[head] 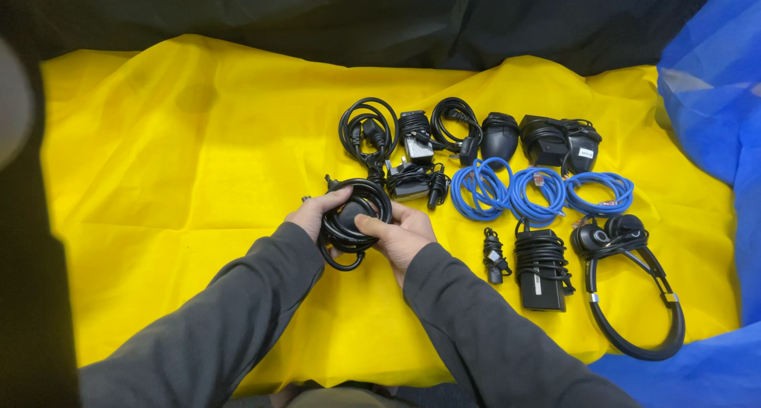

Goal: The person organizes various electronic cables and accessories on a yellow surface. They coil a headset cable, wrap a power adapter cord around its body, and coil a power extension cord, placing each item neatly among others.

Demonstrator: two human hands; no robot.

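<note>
Yellow cloth (158, 178) on dark surface, both hands, left hand (315, 214) and right hand (403, 235), grasping coiled black cable (354, 222) near cloth's middle, blue cables (539, 192) toward right edge.

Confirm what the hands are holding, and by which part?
Both hands grip a coiled black cable: left hand on the coil's left edge, right hand on its right side, thumb across the middle.

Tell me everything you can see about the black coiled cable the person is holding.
The black coiled cable is a thick, rubbery-looking cord wound into a round bundle of several loops, with a dark block at its centre. It sits just above the yellow cloth, gripped by the left hand on one side and the right hand on the other, thumb across the middle.
</note>
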